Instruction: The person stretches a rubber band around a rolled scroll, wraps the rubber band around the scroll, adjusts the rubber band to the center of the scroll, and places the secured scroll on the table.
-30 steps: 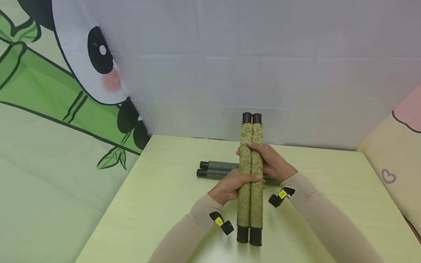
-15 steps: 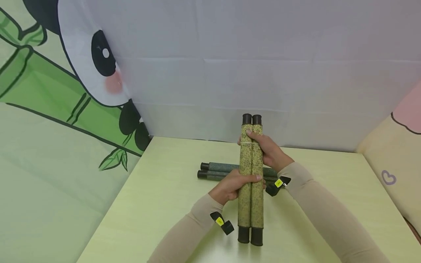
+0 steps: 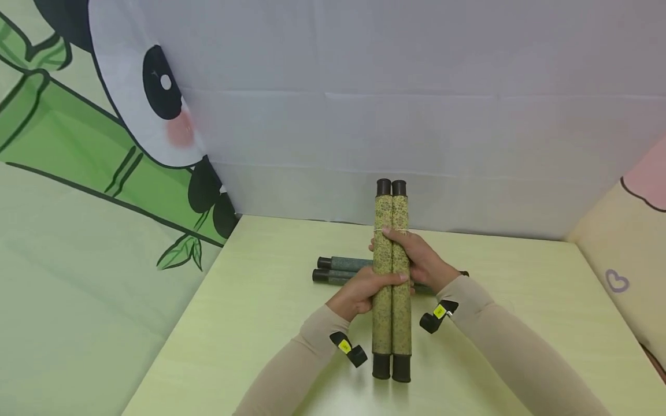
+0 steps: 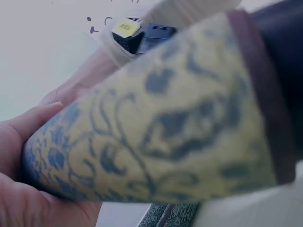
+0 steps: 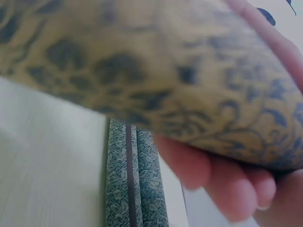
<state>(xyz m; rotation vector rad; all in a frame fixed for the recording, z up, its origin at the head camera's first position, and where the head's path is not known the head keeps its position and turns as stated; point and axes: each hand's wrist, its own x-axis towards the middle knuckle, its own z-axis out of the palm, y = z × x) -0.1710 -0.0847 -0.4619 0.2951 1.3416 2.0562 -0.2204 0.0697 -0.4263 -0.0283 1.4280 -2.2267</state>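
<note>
A rolled scroll (image 3: pixel 382 326) with yellow, blue-patterned backing and dark roller ends is held upright over the table, its two rolls side by side. A thin pale band (image 3: pixel 402 230) crosses both rolls in the upper part. My left hand (image 3: pixel 361 289) grips the scroll around its middle, thumb across the front. Higher up, my right hand (image 3: pixel 428 260) holds it from the right, thumb tip right at the band. Close up, the patterned backing (image 4: pixel 184 123) fills much of the left wrist view. Curled fingers (image 5: pixel 227 184) show under the scroll in the right wrist view.
Behind the held scroll, a second rolled scroll (image 3: pixel 350 264) in teal lies crosswise on the pale table (image 3: pixel 250 323), partly hidden by the hands. A white cloth backdrop (image 3: pixel 333 133) rises at the table's far edge, with printed cartoon cloth (image 3: pixel 99 144) at the left.
My right thumb goes up past the band half a second ago and is back down at it now. The yellow scroll has shifted slightly left with both hands.
</note>
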